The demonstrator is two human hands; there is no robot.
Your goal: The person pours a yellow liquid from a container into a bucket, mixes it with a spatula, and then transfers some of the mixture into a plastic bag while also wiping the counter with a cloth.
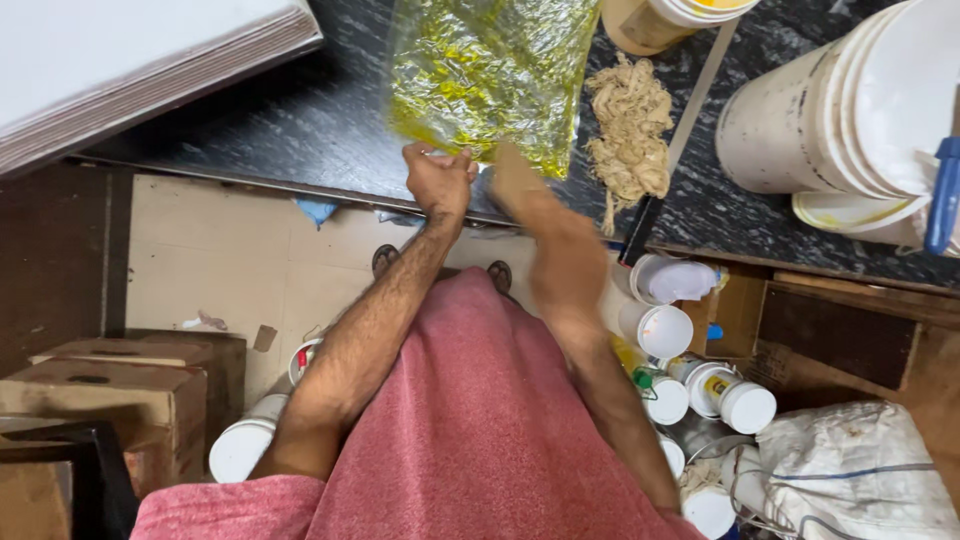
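Observation:
A clear plastic sheet smeared with yellow-green ink or paint (490,75) lies on a dark black worktop (300,120). My left hand (437,178) is clenched on the sheet's near edge. My right hand (512,180), blurred by motion, is at the same edge just to the right; its fingers are hard to make out. A bundle of beige cotton waste (630,125) lies right of the sheet, apart from both hands. I wear a red cloth around the waist (480,430).
Stacked white buckets (840,110) stand at the right of the worktop, a tub (660,20) at the back. A pile of white sheets (130,70) sits at left. Several white-lidded jars (700,380), a sack (850,470) and cardboard boxes (110,400) are on the floor.

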